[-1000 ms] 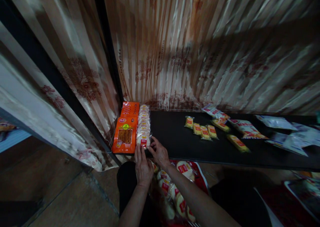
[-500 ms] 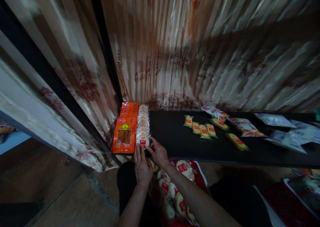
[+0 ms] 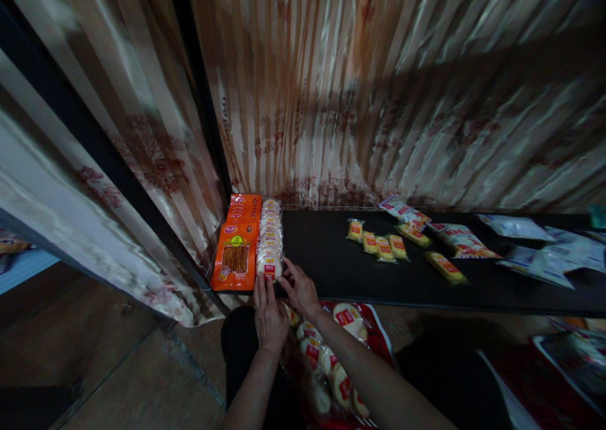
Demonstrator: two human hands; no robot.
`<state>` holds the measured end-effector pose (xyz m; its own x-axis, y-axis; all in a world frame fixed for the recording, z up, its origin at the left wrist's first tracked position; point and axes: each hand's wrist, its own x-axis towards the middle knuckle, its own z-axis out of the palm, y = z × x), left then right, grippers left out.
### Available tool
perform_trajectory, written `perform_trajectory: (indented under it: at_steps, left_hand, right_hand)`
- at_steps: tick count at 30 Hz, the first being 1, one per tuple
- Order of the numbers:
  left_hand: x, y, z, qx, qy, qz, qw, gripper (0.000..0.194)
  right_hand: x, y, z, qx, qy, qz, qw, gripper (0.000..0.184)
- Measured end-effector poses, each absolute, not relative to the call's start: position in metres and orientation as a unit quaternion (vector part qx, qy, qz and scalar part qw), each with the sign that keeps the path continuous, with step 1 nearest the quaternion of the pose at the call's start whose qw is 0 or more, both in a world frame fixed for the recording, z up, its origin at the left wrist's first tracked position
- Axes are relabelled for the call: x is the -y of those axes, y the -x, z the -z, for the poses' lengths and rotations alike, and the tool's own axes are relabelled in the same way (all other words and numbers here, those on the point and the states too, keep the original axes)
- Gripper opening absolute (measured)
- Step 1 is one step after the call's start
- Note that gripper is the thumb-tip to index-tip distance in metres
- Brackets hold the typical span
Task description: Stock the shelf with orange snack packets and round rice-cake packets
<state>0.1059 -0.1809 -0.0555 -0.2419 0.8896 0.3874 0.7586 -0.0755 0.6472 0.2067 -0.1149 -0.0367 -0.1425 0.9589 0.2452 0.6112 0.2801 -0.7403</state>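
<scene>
A row of round white rice crackers in clear wrappers (image 3: pixel 271 237) stands along the left end of a black shelf (image 3: pixel 331 259), beside a stack of orange snack packs (image 3: pixel 237 253). My left hand (image 3: pixel 267 313) and my right hand (image 3: pixel 298 288) meet at the near end of that row, fingers pinched on the front cracker packet (image 3: pixel 269 267). A large red bag of the same crackers (image 3: pixel 331 360) lies on my lap below my arms.
Several small yellow snack packets (image 3: pixel 379 247) lie mid-shelf, with red-and-white packets (image 3: pixel 461 240) and pale bags (image 3: pixel 544 253) further right. A striped curtain (image 3: pixel 379 89) hangs behind the shelf and a black frame (image 3: pixel 95 146) runs at the left. Brown floor lies below left.
Both hands stay at the front of the cracker row with almost no movement; the view has shifted slightly.
</scene>
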Motion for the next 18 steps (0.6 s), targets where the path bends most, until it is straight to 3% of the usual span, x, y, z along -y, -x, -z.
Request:
perform_trajectory:
  at_steps: [18]
  left_hand:
    - [0.1796, -0.1056, 0.0583, -0.668, -0.616, -0.411, 0.077, 0.066]
  right_hand:
    - [0.1156, -0.2089, 0.0347, 0.732, 0.534, -0.255, 0.338, 0.043]
